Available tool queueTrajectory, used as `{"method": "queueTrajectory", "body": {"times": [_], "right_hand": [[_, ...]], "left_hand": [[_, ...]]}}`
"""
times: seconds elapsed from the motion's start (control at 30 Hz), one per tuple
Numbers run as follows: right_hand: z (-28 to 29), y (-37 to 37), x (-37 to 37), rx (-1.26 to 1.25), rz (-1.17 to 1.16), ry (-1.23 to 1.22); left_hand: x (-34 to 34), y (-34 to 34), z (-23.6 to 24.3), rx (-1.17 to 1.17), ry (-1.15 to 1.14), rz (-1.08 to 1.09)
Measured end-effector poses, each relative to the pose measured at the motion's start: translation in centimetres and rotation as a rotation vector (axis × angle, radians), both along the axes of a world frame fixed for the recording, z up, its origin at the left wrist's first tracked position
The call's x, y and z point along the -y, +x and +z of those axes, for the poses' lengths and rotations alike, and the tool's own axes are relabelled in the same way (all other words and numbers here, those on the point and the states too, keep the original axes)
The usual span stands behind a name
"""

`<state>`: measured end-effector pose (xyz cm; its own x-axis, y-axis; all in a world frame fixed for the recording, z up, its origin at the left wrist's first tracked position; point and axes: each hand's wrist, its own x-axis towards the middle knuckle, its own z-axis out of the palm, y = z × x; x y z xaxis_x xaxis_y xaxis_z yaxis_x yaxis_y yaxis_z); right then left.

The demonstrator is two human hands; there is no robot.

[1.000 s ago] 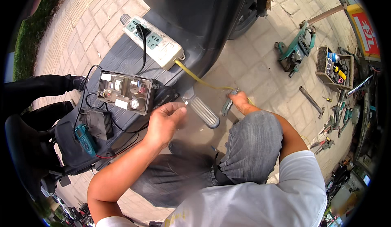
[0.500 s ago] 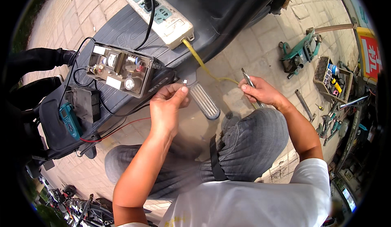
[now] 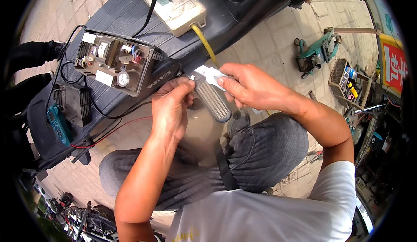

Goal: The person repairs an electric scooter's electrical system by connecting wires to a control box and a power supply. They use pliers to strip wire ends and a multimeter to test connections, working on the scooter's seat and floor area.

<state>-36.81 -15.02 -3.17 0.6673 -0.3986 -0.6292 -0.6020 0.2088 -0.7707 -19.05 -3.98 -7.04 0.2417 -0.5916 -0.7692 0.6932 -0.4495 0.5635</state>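
My left hand (image 3: 169, 105) pinches a small white piece (image 3: 191, 78) between thumb and fingertips. Close to its right, my right hand (image 3: 245, 85) grips a pale, glinting tool (image 3: 213, 74), like a utility knife, tilted toward the left fingertips. Both are above the ribbed footrest (image 3: 213, 103) of a dark scooter (image 3: 226, 7). On the scooter's deck lie an opened charger case (image 3: 106, 62) with exposed circuitry, a detached dark casing (image 3: 74, 105), a teal meter (image 3: 58, 122) and a white power strip (image 3: 182, 14) with black and yellow cables.
Another person's black-trousered legs (image 3: 37, 55) are at the left. At the right lie a green tool (image 3: 316, 53), a wooden toolbox (image 3: 341, 83) and scattered tools, beside a yellow-and-red sign (image 3: 391, 62). Parked two-wheelers (image 3: 89, 220) fill the lower-left edge. Paving (image 3: 273, 42) surrounds the scooter.
My right hand has raised the tool from low at the right and moved it leftward to my left fingertips. My left hand has risen slightly. The whole view has shifted.
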Motion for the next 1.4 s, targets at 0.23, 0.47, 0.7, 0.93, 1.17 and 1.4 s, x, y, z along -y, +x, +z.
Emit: {"method": "queueTrajectory", "body": {"times": [0.23,0.47,0.7,0.93,1.17,1.4], "right_hand": [[-0.8,0.9,-0.6,-0.023,-0.007,-0.065],[0.2,1.6,-0.5,-0.056,0.027,-0.199],[0.8,1.8,-0.2,-0.046,0.093,-0.329],[0.0,0.5,-1.7,0.002,0.253,-0.776],[0.1,-0.6,-2.6,-0.020,0.334,-0.788],[0.1,-0.7,-3.0,-0.034,0.352,-0.758]], "left_hand": [[0.2,0.0,-0.2,0.046,-0.017,-0.015],[0.3,0.1,-0.2,0.086,-0.016,-0.035],[-0.2,-0.1,0.1,0.272,-0.017,-0.137],[-0.3,-0.7,1.0,0.367,-0.044,-0.221],[0.0,-1.0,1.2,0.358,0.005,-0.191],[-0.1,-1.1,1.4,0.346,0.031,-0.176]]}}
